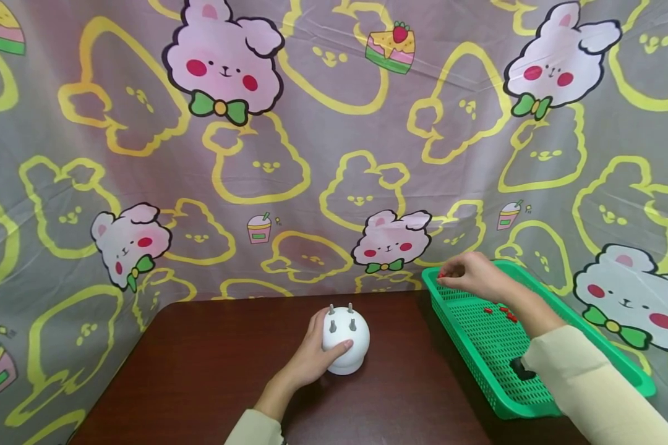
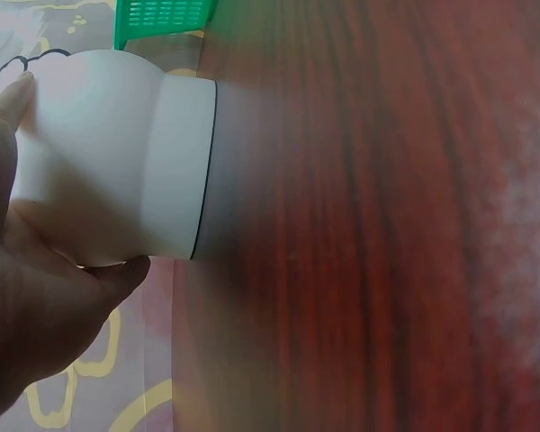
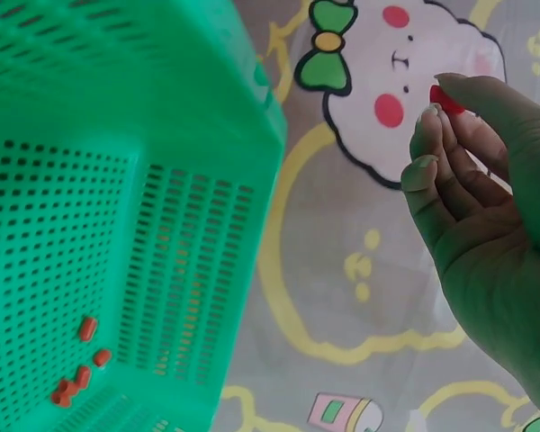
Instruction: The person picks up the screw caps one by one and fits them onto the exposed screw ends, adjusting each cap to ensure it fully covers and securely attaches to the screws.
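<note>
A white rounded body (image 1: 359, 341) stands upright on the table, with several grey pegs (image 1: 333, 326) sticking up from its top. My left hand (image 1: 308, 360) grips it from the left side, thumb across its front. In the left wrist view, its flat base (image 2: 180, 162) is at the tabletop. Over the far left corner of a green basket (image 1: 461, 340), my right hand (image 1: 474, 277) pinches a small red piece (image 3: 445, 99) between thumb and fingertips. Part of that piece is hidden by the fingers.
Several more small red pieces (image 3: 88, 329) lie on the basket's perforated floor. The basket stands along the right side of the dark brown table (image 1: 211, 364). A patterned cloth (image 1: 312, 142) hangs behind the table.
</note>
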A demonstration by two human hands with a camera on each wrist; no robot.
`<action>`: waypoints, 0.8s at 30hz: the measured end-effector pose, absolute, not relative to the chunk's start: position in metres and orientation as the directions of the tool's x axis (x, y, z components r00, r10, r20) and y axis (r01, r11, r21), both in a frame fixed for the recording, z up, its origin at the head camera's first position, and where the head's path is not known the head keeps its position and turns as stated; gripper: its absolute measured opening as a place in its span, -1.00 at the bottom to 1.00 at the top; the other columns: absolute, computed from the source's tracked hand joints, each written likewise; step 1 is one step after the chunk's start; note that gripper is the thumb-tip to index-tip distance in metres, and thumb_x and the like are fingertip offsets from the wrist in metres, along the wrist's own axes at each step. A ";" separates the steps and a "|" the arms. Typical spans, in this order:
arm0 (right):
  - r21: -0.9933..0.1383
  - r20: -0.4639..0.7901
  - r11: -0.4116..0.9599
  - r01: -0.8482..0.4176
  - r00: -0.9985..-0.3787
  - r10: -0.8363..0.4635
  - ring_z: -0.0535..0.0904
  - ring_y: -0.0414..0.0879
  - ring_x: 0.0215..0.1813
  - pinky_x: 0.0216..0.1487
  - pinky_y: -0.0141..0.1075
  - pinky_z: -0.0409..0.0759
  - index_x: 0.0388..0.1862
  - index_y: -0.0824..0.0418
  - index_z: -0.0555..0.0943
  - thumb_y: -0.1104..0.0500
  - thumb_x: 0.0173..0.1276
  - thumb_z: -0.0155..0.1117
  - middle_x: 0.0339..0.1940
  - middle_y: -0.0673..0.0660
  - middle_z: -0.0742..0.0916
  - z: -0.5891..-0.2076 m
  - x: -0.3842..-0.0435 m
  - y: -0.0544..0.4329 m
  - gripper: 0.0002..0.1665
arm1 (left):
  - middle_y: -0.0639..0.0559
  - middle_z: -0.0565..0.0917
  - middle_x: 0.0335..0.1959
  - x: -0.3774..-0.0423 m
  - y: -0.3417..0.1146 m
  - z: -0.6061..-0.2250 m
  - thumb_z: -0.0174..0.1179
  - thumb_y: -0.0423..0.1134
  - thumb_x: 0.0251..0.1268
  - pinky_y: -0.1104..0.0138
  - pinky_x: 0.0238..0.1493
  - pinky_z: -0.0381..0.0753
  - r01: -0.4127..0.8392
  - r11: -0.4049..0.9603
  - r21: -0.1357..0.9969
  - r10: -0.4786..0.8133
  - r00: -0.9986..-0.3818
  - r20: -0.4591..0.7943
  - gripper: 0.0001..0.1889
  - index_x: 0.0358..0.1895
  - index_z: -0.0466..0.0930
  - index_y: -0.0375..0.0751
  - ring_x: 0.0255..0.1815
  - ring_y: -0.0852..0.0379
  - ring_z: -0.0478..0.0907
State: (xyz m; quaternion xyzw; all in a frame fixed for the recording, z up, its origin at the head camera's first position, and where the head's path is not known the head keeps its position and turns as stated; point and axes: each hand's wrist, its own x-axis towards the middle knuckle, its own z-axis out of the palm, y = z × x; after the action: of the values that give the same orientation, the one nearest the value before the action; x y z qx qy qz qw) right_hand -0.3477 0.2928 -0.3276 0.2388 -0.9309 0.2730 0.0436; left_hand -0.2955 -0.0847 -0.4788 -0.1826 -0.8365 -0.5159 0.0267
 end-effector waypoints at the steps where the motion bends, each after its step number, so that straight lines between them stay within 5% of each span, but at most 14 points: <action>1: -0.491 0.215 0.733 -0.471 -0.881 -0.422 0.62 -0.09 -0.38 -0.32 -0.27 0.58 -0.30 0.13 0.76 0.12 0.38 0.45 -0.44 -0.07 0.75 -0.327 -0.348 0.290 -0.89 | -0.19 0.13 0.54 -0.296 -0.085 -0.479 0.38 0.10 0.31 -0.16 0.35 0.30 0.334 0.400 0.853 0.279 -0.931 0.234 -0.04 0.59 0.02 -0.17 0.43 -0.20 0.29; 24: -0.514 0.259 0.660 -0.548 -0.833 -0.489 0.65 -0.17 -0.45 -0.36 -0.27 0.59 -0.28 0.16 0.77 0.14 0.33 0.50 -0.49 -0.08 0.75 -0.322 -0.347 0.238 -0.89 | -0.18 0.14 0.53 -0.296 -0.085 -0.480 0.37 0.13 0.30 -0.14 0.34 0.32 0.330 0.409 0.851 0.275 -0.934 0.230 -0.04 0.58 0.02 -0.16 0.41 -0.19 0.31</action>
State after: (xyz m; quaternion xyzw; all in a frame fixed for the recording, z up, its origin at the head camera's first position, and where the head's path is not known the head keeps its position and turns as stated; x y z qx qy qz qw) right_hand -0.3473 0.2382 -0.3221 0.2850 -0.9097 0.2980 0.0487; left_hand -0.2964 -0.0846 -0.4803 -0.1803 -0.8389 -0.5128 0.0268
